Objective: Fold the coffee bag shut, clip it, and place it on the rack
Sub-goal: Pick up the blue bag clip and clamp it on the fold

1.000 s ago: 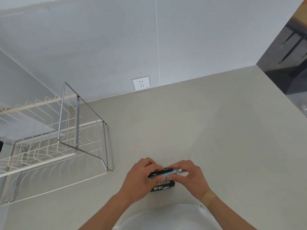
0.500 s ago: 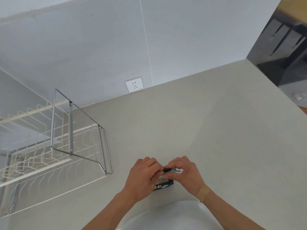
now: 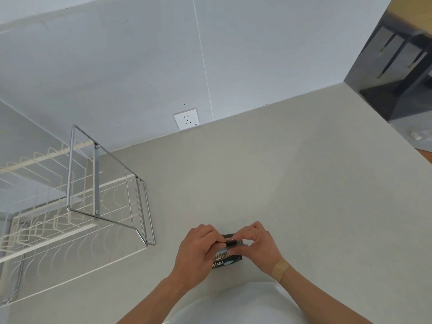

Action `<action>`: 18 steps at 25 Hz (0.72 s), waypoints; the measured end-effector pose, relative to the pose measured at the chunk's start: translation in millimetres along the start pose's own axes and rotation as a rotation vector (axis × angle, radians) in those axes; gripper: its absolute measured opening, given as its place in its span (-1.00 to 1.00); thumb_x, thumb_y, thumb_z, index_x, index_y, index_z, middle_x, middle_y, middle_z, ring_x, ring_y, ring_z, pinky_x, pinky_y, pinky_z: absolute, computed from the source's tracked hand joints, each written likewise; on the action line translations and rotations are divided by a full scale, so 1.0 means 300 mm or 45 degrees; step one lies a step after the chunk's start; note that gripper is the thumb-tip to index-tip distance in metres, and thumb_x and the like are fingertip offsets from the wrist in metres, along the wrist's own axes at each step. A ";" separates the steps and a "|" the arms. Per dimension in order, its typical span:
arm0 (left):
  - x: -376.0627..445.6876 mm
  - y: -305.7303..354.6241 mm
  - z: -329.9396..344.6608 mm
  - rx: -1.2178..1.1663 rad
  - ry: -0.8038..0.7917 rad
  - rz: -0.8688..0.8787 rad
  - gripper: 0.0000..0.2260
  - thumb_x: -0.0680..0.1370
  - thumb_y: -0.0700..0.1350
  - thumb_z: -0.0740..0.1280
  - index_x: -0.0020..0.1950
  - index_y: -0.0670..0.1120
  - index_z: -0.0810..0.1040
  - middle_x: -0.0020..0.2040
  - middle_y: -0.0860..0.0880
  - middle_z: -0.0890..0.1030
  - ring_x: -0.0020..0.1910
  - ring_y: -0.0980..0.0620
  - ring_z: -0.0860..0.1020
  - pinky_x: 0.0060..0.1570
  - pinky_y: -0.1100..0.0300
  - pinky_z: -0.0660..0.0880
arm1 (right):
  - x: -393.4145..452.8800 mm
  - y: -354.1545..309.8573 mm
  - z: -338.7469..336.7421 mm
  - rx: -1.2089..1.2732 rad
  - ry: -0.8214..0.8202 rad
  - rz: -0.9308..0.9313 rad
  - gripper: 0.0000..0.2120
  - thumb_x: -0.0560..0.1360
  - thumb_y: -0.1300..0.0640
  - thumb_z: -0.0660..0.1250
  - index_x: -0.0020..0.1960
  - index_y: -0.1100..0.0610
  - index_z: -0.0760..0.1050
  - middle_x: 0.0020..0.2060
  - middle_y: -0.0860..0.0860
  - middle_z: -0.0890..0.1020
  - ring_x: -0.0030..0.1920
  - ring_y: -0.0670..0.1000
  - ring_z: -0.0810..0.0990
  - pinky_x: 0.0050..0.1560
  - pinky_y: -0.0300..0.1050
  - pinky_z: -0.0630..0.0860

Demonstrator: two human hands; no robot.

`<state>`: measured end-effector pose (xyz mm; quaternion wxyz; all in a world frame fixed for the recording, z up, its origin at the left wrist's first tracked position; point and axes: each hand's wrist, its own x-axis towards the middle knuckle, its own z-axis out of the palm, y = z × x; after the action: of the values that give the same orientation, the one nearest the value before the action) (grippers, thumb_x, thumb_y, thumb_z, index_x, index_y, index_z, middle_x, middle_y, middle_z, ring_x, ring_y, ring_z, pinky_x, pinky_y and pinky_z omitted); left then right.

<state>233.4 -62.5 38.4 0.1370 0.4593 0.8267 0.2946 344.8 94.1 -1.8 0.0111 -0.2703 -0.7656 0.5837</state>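
Both hands meet low centre over the tabletop [image 3: 280, 183]. L hand [image 3: 198, 250] wraps the bag [image 3: 225, 259] from the left, fingers curled over its top edge. R hand [image 3: 259, 245] pinches the same edge from the right, thumb & forefinger closed on a thin dark clip [image 3: 232, 242] lying along the fold. Can't tell if the clip is fully seated; fingers hide most of it. Bag is small, black w/ pale lettering, its lower part showing between the wrists, resting on or just over the tabletop. Tan plaster [image 3: 281, 268] on the R wrist. Rack [image 3: 105, 195], wire w/ a chrome frame, stands to the left, apart from the bag. Socket [image 3: 186, 118] on the wall behind.
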 end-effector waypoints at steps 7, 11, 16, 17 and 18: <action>0.018 -0.027 -0.024 -0.010 -0.061 -0.047 -0.94 0.53 0.02 0.34 -0.08 0.11 0.61 -0.17 0.17 0.60 -0.16 0.18 0.45 -0.13 0.24 0.40 | 0.017 -0.003 -0.009 -0.101 -0.022 0.002 -0.79 0.22 -0.04 0.59 -0.18 -0.20 0.68 -0.18 -0.18 0.67 -0.02 -0.18 0.45 -0.06 -0.36 0.36; -0.046 -0.099 -0.054 -0.107 -0.056 -0.247 -0.74 0.59 0.18 0.16 0.00 0.13 0.60 -0.09 0.20 0.59 -0.04 0.18 0.50 -0.03 0.19 0.48 | 0.013 -0.034 -0.016 -0.222 -0.018 -0.058 -0.70 0.28 -0.03 0.54 0.00 -0.21 0.64 -0.09 -0.26 0.64 0.05 -0.21 0.44 -0.01 -0.36 0.35; -0.186 -0.181 -0.057 -0.432 0.080 -0.459 -0.74 0.61 0.06 0.11 0.01 0.15 0.61 -0.05 0.13 0.61 0.01 0.08 0.58 0.01 0.14 0.50 | 0.038 -0.125 0.031 -0.582 -0.066 -0.332 -0.78 0.38 -0.13 0.42 0.01 -0.16 0.64 -0.10 -0.24 0.65 0.01 -0.13 0.44 0.06 -0.19 0.40; -0.196 -0.186 -0.056 -0.458 0.094 -0.474 -0.77 0.61 0.06 0.14 0.01 0.17 0.61 -0.04 0.13 0.60 0.00 0.08 0.58 -0.01 0.17 0.50 | 0.047 -0.142 0.045 -0.651 -0.070 -0.378 -0.79 0.40 -0.12 0.41 0.02 -0.15 0.65 -0.10 -0.22 0.66 0.00 -0.11 0.45 0.05 -0.16 0.40; -0.200 -0.185 -0.055 -0.464 0.101 -0.483 -0.80 0.60 0.06 0.19 0.02 0.18 0.61 -0.04 0.15 0.60 0.00 0.09 0.57 -0.03 0.21 0.49 | 0.055 -0.155 0.058 -0.694 -0.082 -0.415 -0.79 0.41 -0.12 0.40 0.03 -0.14 0.65 -0.09 -0.20 0.67 -0.02 -0.09 0.45 0.04 -0.13 0.41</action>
<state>220.0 -141.3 14.6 0.2375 0.2521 0.8361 0.4254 306.3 77.7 29.4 0.0075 -0.1184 -0.9270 0.3559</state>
